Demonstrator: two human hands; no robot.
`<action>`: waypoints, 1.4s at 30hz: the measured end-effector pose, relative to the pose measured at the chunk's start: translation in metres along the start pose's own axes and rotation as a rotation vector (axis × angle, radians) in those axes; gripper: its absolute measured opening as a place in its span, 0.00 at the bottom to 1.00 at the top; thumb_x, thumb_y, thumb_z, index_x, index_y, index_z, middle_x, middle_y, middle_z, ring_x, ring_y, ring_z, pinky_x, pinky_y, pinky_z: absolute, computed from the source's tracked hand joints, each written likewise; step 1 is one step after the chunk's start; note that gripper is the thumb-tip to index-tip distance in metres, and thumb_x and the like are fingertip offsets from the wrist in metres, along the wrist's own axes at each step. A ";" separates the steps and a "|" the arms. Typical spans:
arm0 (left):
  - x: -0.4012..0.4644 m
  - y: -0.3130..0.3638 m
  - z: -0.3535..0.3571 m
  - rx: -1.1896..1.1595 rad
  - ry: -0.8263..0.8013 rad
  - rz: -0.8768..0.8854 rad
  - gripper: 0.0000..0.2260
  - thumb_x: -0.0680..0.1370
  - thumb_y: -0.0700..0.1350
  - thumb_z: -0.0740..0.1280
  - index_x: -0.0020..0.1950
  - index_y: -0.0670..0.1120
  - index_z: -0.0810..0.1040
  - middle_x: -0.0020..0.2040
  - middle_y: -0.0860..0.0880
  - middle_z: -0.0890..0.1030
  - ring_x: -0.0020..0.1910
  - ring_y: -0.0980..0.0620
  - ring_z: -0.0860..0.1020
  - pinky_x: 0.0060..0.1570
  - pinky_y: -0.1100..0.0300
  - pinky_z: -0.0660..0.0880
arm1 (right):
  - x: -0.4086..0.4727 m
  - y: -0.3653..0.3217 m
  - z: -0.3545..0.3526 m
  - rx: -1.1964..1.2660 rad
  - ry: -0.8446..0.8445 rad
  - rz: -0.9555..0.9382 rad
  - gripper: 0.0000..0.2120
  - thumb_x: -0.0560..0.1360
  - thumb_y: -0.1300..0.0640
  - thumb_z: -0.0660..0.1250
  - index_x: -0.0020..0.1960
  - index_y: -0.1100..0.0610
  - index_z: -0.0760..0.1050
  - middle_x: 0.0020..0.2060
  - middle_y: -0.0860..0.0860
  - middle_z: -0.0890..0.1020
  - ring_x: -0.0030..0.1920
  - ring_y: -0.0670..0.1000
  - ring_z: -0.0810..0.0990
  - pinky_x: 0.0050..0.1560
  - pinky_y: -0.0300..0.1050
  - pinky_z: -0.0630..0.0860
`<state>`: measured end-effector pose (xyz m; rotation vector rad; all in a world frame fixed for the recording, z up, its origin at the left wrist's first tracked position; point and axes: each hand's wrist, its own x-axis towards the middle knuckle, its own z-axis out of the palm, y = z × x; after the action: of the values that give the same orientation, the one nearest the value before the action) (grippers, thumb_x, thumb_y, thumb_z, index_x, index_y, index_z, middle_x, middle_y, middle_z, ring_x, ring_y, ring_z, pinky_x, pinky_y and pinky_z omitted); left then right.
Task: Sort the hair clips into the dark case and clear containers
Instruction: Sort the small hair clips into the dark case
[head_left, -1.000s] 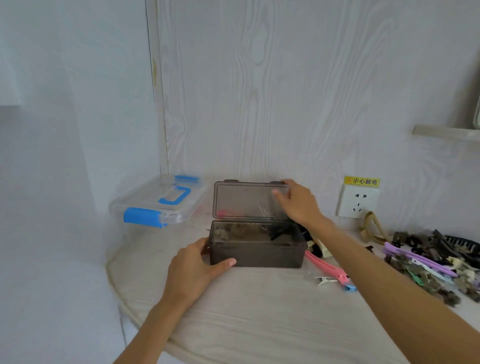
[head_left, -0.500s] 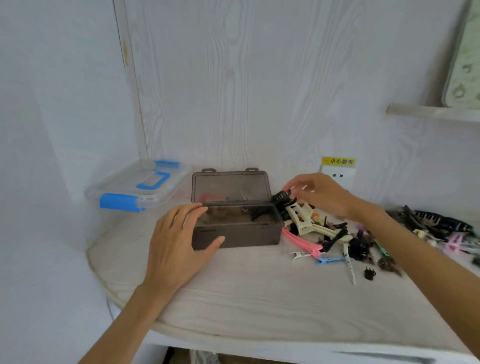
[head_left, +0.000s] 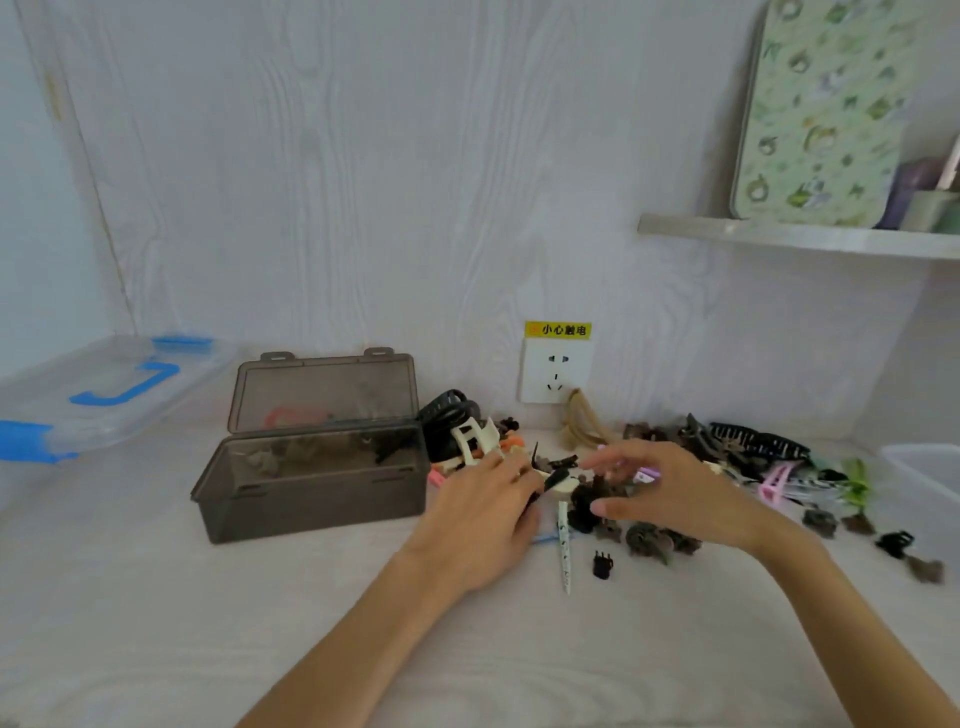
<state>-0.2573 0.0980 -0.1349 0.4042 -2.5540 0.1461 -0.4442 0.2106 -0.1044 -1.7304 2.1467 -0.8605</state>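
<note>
Pale wood-grain table (head_left: 156, 623) against wall — dark case (head_left: 311, 488) open; left hand (head_left: 483, 525), right hand (head_left: 670, 493) spread, empty, over clips.

Pale wood-grain panelling (head_left: 363, 182) runs right across the back, soft even light on it, no hard shadows. A white wall socket (head_left: 556, 370) sits low on it, yellow warning label (head_left: 558, 329) just above. Up on the right, a shelf (head_left: 800, 240) carries a green patterned board (head_left: 826, 109) leaning against the wall. Below it all, a whitewashed wood tabletop (head_left: 208, 623).
</note>
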 end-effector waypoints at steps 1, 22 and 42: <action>0.006 -0.001 0.003 0.015 -0.019 -0.036 0.10 0.79 0.48 0.56 0.57 0.48 0.73 0.57 0.51 0.74 0.55 0.51 0.74 0.37 0.59 0.64 | 0.001 0.004 0.001 -0.004 -0.052 0.012 0.18 0.67 0.50 0.75 0.55 0.43 0.77 0.50 0.39 0.79 0.49 0.39 0.78 0.47 0.33 0.76; 0.020 -0.008 0.019 -0.348 -0.126 -0.378 0.12 0.79 0.50 0.61 0.62 0.60 0.74 0.58 0.58 0.78 0.41 0.59 0.80 0.47 0.56 0.77 | 0.013 0.011 0.032 -0.007 0.217 -0.065 0.15 0.68 0.57 0.75 0.52 0.45 0.79 0.35 0.46 0.80 0.29 0.38 0.76 0.39 0.37 0.76; -0.008 -0.068 -0.049 -0.118 0.960 -0.763 0.04 0.74 0.46 0.67 0.46 0.51 0.81 0.43 0.53 0.82 0.38 0.51 0.78 0.35 0.63 0.67 | 0.078 -0.113 0.072 0.553 0.432 -0.181 0.12 0.68 0.62 0.74 0.48 0.53 0.76 0.32 0.48 0.77 0.26 0.51 0.79 0.26 0.40 0.76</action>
<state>-0.2044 0.0444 -0.0964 0.9497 -1.3513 -0.0851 -0.3351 0.1027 -0.0826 -1.5525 1.7285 -1.8144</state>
